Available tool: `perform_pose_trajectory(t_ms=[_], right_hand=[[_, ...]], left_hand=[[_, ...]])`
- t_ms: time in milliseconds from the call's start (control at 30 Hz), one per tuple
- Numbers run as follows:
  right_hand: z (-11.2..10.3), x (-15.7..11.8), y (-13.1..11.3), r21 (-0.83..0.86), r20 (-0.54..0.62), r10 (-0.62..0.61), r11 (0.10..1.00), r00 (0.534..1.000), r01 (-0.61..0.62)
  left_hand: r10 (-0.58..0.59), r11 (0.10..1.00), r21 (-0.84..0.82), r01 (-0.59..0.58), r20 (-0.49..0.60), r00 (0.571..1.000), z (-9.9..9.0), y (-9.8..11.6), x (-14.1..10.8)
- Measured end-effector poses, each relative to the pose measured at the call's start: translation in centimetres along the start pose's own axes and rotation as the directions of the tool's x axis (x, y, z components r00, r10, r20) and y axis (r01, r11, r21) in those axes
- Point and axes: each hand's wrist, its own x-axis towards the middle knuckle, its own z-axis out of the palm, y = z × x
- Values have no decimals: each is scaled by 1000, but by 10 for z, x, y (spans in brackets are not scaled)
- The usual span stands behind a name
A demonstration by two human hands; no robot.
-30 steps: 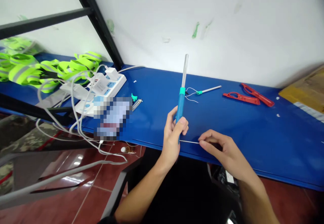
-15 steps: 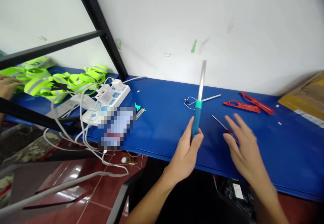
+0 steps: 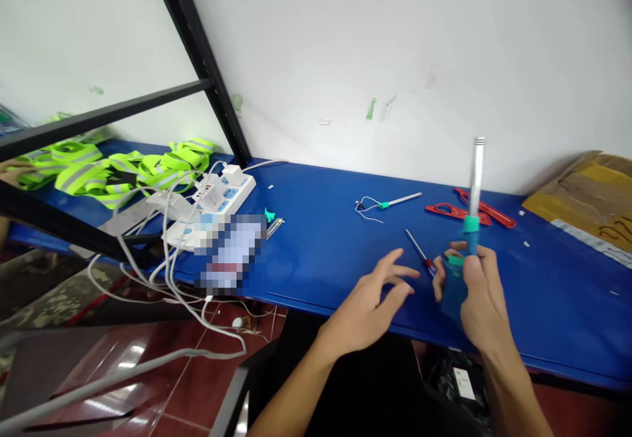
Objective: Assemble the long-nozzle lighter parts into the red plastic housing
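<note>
My right hand (image 3: 484, 295) is wrapped round the blue handle of a long-nosed lighter (image 3: 457, 285), held upright over the table's right half. Its silver tube points up from a green collar. To its left, my left hand (image 3: 370, 305) is open, fingers spread and bent, holding nothing. Just beyond that hand's fingertips lies a screwdriver (image 3: 419, 251) with a dark red and blue handle, partly hidden by the right hand's fingers. Farther back on the table are a metal tube with a green collar and white wire (image 3: 395, 202) and two red plastic shell halves (image 3: 457, 212).
On the blue table (image 3: 316, 226) stands a white power strip (image 3: 241, 190) with cables beside a blurred phone (image 3: 234, 253). Fluorescent straps (image 3: 138, 170) lie behind a black metal frame (image 3: 187, 29). A taped cardboard box (image 3: 582, 193) sits at right. Another person's hand (image 3: 14, 172) shows far left.
The lighter has passed from my left hand to my right hand and moved right. My left hand has opened, and my right hand has closed round the handle.
</note>
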Motion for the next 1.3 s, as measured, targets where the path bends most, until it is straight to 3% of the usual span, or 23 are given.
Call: perform_pose_trajectory(t_ms=[67,133,267,400,500,733,1200,1300], right_hand=[[0,0,-3,-102,70,-32,994,997,39],[2,1,-5,-198,158,-36,978,987,68],[12,3,-4,-243,251,-12,967,968,75],[18,2,-1,-409,248,-217,860,944,305],[17,-1,-1,-457,208,-297,813,932,361],[16,-2,2,-440,266,-320,799,909,410],[14,-6,-7,-446,210,-385,780,899,438],[5,-10,-7,-473,149,-362,791,920,388]], left_hand=[[6,1000,-18,-9,-188,982,1,-2,1],[7,999,-38,-20,-309,951,0,-2,1],[-27,997,-77,-2,-369,929,-1,-1,2],[-17,998,-61,-9,-413,911,-1,-2,3],[-13,998,-66,-19,-455,890,-1,-4,3],[-39,997,-74,9,-416,909,-1,-2,4],[-16,999,-52,-3,-353,936,-1,1,2],[-4,999,-33,-8,-350,937,-2,-1,3]])
